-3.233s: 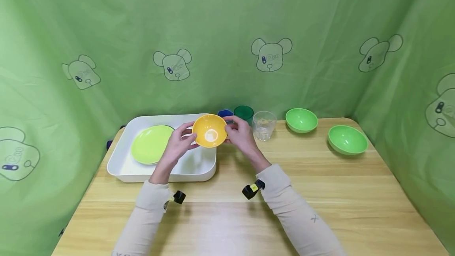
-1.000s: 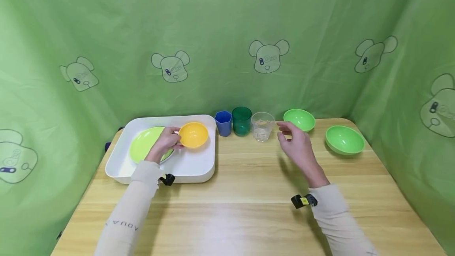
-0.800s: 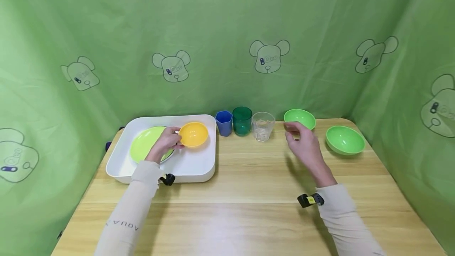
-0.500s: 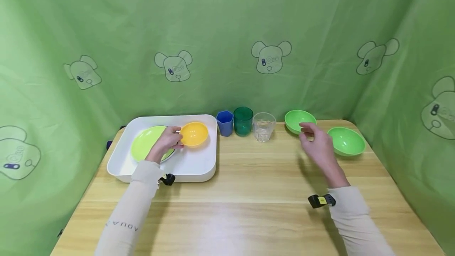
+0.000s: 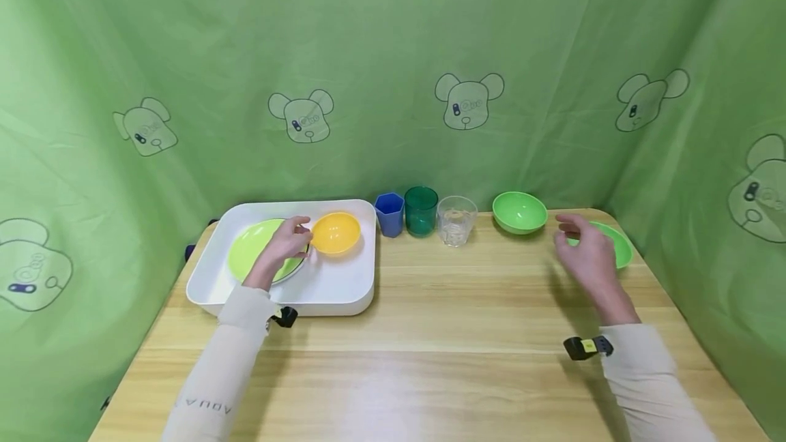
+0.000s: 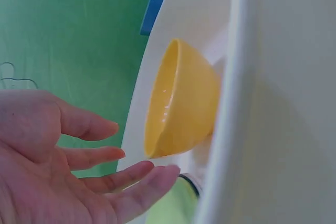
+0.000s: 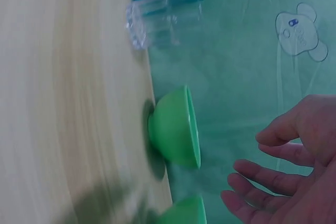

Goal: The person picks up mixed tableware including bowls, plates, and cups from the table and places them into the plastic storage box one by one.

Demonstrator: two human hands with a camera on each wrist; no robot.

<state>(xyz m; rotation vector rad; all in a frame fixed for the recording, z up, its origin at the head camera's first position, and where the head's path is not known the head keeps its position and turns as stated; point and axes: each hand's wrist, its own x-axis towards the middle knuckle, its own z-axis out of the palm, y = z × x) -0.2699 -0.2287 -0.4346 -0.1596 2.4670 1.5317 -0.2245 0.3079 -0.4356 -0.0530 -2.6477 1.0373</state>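
Observation:
A small yellow bowl [image 5: 336,233] stands upright in the right part of a white tray [image 5: 344,307]. Left of it in the tray lies a lime green plate [image 5: 248,251]. My left hand [image 5: 285,244] hovers over the plate, its loosely bent fingers beside the bowl's rim; the left wrist view has a gap between thumb and bowl. My right hand [image 5: 586,251] is in the air at the right, fingers loosely bent and holding nothing. It partly hides the right green bowl [image 5: 620,245]. Another green bowl [image 5: 519,213] sits to its left, near the table's back edge.
Between the tray and the green bowls, a blue cup [image 5: 389,215], a dark green tumbler [image 5: 421,211] and a clear glass [image 5: 456,222] stand in a row at the back. A green curtain [image 5: 381,53] rises behind the wooden table [image 5: 393,374].
The yellow bowl went from both hands into the tray. My left hand then let go of its rim, while my right hand moved rightward past the glass to the right green bowl.

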